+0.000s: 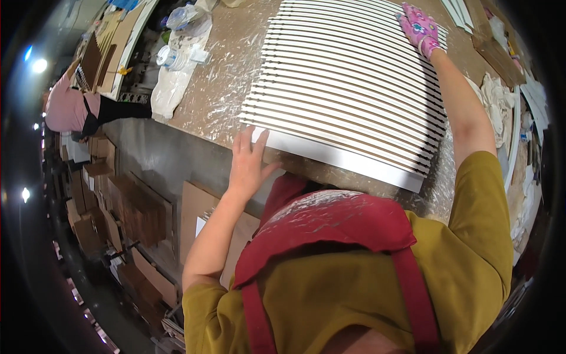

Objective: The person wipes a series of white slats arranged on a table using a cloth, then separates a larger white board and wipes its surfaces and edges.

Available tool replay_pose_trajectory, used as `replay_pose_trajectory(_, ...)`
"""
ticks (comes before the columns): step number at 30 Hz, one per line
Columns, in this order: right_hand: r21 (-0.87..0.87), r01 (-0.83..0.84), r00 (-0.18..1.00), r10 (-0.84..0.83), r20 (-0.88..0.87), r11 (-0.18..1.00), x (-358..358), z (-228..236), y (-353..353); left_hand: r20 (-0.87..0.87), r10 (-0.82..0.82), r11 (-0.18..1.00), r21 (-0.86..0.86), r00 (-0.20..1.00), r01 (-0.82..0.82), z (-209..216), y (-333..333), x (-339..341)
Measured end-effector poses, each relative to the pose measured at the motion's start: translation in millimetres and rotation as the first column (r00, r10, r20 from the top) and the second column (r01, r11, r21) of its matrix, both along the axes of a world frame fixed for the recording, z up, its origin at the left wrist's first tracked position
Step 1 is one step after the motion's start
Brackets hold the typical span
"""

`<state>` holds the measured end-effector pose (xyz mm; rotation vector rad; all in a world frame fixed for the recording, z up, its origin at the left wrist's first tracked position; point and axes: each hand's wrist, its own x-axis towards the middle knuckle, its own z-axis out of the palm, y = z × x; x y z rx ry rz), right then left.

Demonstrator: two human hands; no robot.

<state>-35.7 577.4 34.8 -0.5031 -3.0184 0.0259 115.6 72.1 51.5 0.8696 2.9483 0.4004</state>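
Flat and spread, the bare left hand (247, 162) presses the near corner of the white slatted panel (348, 88), which lies on the dusty workbench (218, 88) at frame centre. Farther up, top right, the right hand (420, 28) in a pink flowered glove rests open on the panel's far edge.

one big white panel (345, 88) of thin slats lies in the upper middle of the frame; the slats are too many and too close to count. two hands touch it: one bare left hand (247, 162) at its lower left corner, and one right hand (420, 28) in a pink flowered glove at the upper right. two clear plastic bottles (177, 35) sit at the upper left. one other person (71, 109) is at the far left.
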Motion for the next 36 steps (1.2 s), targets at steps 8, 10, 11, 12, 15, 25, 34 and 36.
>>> replay_pose_trajectory(8,0.240,-0.033,0.995,0.054,-0.083,0.970,4,-27,29,0.103,-0.041,0.986,-0.157,0.994,0.057,7,1,14)
replay_pose_trajectory(10,0.137,-0.025,0.998,0.034,-0.060,0.990,-9,-31,24,0.044,-0.121,0.963,-0.237,0.992,0.128,8,0,14)
replay_pose_trajectory(11,0.139,-0.023,0.997,0.033,-0.066,0.990,-15,-41,27,0.010,-0.189,0.955,-0.231,0.982,0.186,11,3,12)
replay_pose_trajectory(12,0.141,-0.034,0.996,0.045,-0.076,0.989,-19,-43,30,-0.028,-0.250,0.945,-0.227,0.968,0.238,14,8,10)
replay_pose_trajectory(15,0.098,-0.014,1.000,0.017,-0.024,0.995,-18,-24,10,0.116,-0.273,0.944,-0.158,0.955,0.289,15,14,13)
replay_pose_trajectory(25,-0.361,-0.386,0.894,0.249,-0.372,0.849,31,-46,62,0.107,-0.348,0.932,-0.064,0.931,0.356,4,18,-6)
replay_pose_trajectory(34,0.205,0.268,0.959,-0.241,-0.147,0.942,258,-28,186,0.140,-0.413,0.910,0.011,0.900,0.415,9,30,-16)
replay_pose_trajectory(36,-0.001,0.381,0.912,-0.376,-0.163,0.925,281,-58,195,0.110,-0.451,0.892,0.030,0.885,0.451,9,38,-8)
